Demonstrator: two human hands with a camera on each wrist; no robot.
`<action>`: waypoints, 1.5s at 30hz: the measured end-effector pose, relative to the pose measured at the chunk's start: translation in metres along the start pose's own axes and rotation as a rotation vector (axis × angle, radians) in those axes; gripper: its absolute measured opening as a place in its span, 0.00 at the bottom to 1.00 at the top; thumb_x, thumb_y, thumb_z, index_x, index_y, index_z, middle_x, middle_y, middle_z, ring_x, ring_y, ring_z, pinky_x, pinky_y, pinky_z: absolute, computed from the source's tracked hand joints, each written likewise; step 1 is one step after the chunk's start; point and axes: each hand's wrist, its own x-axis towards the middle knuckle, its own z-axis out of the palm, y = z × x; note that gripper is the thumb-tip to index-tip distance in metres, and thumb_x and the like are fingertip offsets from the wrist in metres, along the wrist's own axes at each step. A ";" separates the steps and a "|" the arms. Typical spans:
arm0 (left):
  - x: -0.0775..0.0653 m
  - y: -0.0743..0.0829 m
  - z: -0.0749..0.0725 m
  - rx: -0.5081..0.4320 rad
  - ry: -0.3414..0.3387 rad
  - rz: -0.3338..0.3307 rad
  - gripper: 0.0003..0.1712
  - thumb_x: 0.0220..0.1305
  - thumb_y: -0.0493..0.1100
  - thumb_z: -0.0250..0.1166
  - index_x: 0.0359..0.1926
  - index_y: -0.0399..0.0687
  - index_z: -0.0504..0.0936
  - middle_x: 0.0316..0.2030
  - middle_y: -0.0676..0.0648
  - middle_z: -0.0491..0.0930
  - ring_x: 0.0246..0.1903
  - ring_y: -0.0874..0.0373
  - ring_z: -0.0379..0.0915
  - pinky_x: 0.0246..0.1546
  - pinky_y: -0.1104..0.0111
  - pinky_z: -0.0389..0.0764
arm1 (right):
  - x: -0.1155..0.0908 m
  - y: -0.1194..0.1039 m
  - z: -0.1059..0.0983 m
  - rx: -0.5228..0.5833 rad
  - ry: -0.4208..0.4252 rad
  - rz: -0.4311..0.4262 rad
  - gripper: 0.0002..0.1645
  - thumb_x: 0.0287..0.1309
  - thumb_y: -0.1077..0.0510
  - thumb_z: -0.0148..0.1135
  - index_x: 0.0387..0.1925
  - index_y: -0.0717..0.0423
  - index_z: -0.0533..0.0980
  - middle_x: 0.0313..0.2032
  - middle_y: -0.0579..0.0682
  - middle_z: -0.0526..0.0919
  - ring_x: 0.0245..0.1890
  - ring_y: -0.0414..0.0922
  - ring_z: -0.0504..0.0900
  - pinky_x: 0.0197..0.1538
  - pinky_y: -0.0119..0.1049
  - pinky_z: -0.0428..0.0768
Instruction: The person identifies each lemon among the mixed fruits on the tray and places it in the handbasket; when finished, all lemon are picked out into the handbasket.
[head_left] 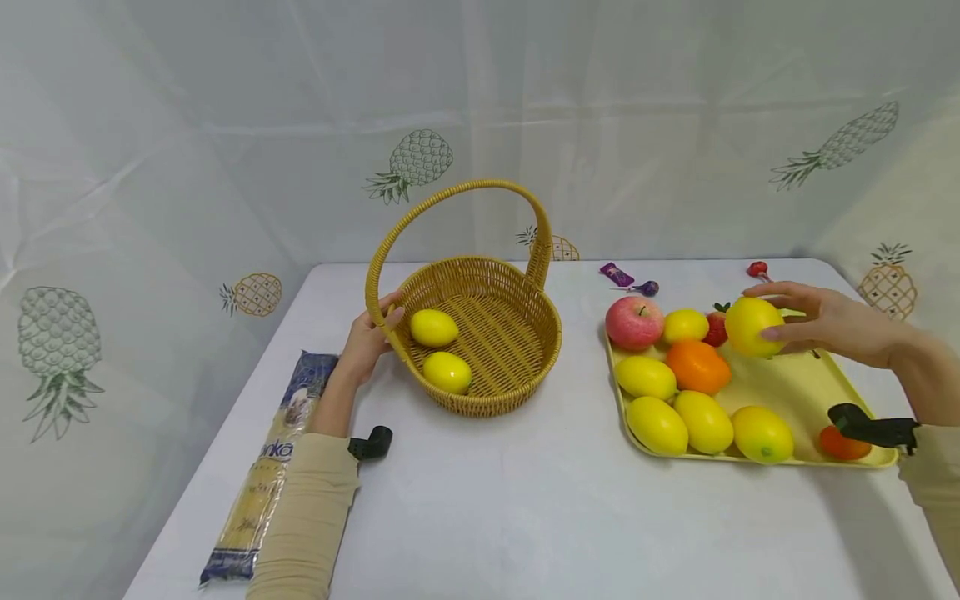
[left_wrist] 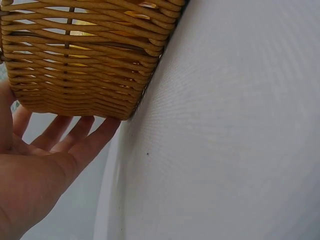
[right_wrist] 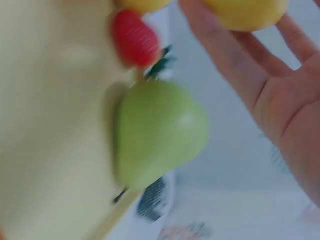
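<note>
My left hand (head_left: 365, 340) holds the left side of a round wicker basket (head_left: 517, 392), beside the foot of its tall handle. In the left wrist view, fingers (left_wrist: 85, 135) lie along the outer wall of the weave. Two yellow lemons (head_left: 447, 372) rest inside the basket on its left. My right hand (head_left: 821, 321) pinches another lemon (head_left: 752, 327) between thumb and fingers, raised over the back of a pale yellow tray (head_left: 817, 392). Below it the tray carries several lemons (head_left: 657, 425), an orange persimmon-like fruit (head_left: 697, 367), a red apple (head_left: 634, 322) and a strawberry (head_left: 717, 329).
A green pear (right_wrist: 160, 132) lies at the tray's back edge, under the right hand. Small wrapped candies (head_left: 617, 274) and lollipops (head_left: 758, 270) lie behind the tray. A long pasta packet (head_left: 258, 492) lies by the left forearm. A pineapple-print curtain (head_left: 420, 158) encloses the table.
</note>
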 end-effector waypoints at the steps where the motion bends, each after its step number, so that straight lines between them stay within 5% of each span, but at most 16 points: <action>1: 0.000 0.001 0.000 0.004 0.004 -0.002 0.30 0.75 0.46 0.52 0.74 0.48 0.59 0.72 0.44 0.55 0.66 0.44 0.58 0.54 0.48 0.74 | 0.002 -0.007 -0.001 0.022 0.001 -0.038 0.31 0.69 0.66 0.52 0.70 0.48 0.59 0.60 0.45 0.63 0.44 0.38 0.80 0.42 0.36 0.83; 7: -0.003 0.002 0.000 0.022 0.012 -0.002 0.30 0.75 0.47 0.53 0.74 0.47 0.60 0.71 0.43 0.56 0.66 0.44 0.59 0.51 0.54 0.77 | 0.022 -0.056 0.010 0.090 -0.018 -0.139 0.32 0.68 0.69 0.51 0.69 0.47 0.60 0.58 0.43 0.67 0.45 0.44 0.79 0.45 0.35 0.82; 12: -0.003 0.000 0.000 0.019 0.014 0.001 0.30 0.74 0.48 0.53 0.73 0.48 0.61 0.71 0.42 0.57 0.65 0.44 0.60 0.51 0.53 0.77 | 0.045 -0.093 0.039 0.070 -0.058 -0.140 0.34 0.65 0.63 0.56 0.69 0.49 0.59 0.66 0.50 0.60 0.53 0.42 0.75 0.49 0.36 0.79; 18: -0.001 -0.001 0.002 0.009 0.005 -0.004 0.29 0.75 0.46 0.52 0.73 0.48 0.61 0.71 0.43 0.57 0.65 0.45 0.59 0.51 0.51 0.76 | 0.078 -0.124 0.079 0.131 -0.176 -0.145 0.37 0.62 0.58 0.62 0.70 0.50 0.59 0.69 0.56 0.58 0.54 0.53 0.75 0.54 0.48 0.76; 27: -0.005 0.003 0.008 -0.020 -0.002 -0.005 0.28 0.76 0.43 0.51 0.73 0.46 0.61 0.70 0.40 0.57 0.65 0.42 0.59 0.55 0.44 0.71 | 0.131 -0.155 0.142 0.168 -0.391 -0.127 0.38 0.59 0.50 0.67 0.68 0.43 0.63 0.65 0.53 0.65 0.60 0.55 0.70 0.54 0.49 0.77; 34: -0.003 -0.002 0.007 0.006 0.005 0.010 0.29 0.75 0.46 0.52 0.73 0.48 0.61 0.70 0.42 0.58 0.65 0.43 0.60 0.54 0.46 0.74 | 0.160 -0.170 0.192 0.196 -0.522 -0.059 0.40 0.57 0.52 0.70 0.68 0.50 0.64 0.64 0.56 0.64 0.57 0.52 0.71 0.50 0.42 0.80; 45: -0.003 0.001 0.003 0.001 0.012 0.010 0.29 0.75 0.46 0.52 0.73 0.47 0.61 0.71 0.42 0.57 0.67 0.44 0.56 0.56 0.43 0.70 | 0.183 -0.182 0.235 0.128 -0.510 -0.067 0.39 0.54 0.53 0.73 0.66 0.52 0.68 0.59 0.56 0.70 0.53 0.49 0.74 0.50 0.38 0.79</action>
